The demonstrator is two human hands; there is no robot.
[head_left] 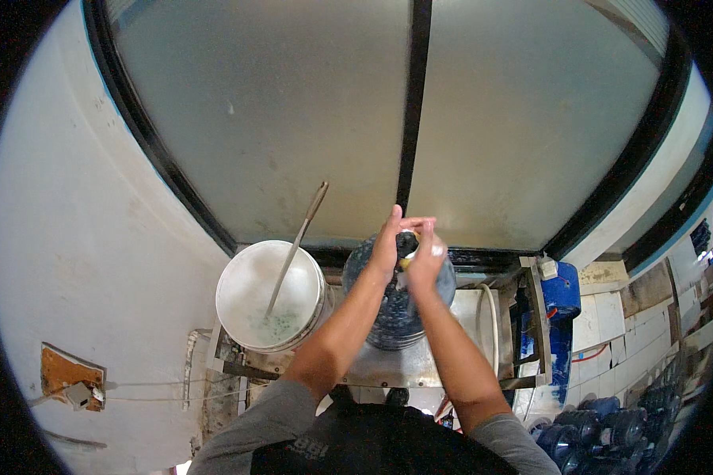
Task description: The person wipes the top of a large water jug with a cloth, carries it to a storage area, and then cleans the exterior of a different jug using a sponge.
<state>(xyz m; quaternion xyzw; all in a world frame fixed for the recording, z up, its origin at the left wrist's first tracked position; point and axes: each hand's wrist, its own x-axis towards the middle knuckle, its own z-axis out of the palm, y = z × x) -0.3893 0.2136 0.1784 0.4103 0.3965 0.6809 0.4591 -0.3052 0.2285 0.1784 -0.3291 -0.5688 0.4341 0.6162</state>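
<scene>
A large bluish clear water jug [400,321] stands upright on the metal table, its neck toward me. Around the jug's mouth, my left hand [384,247] curves its fingers over the far side. My right hand [426,261] is closed at the near right of the mouth, against a small yellow sponge-like piece [406,262] that is mostly hidden by the fingers. White foam shows on the back of that hand. Left of the jug, a white bucket [224,305] holds cloudy liquid with greenish bits, and a long-handled stick [297,241] leans inside it.
The metal table [461,348] carries jug and bucket, with a pale hose [493,321] along its right side. Frosted glass panels [293,119] rise behind. A blue container [561,290] stands to the right. Several dark jugs [610,427] lie on the floor at lower right.
</scene>
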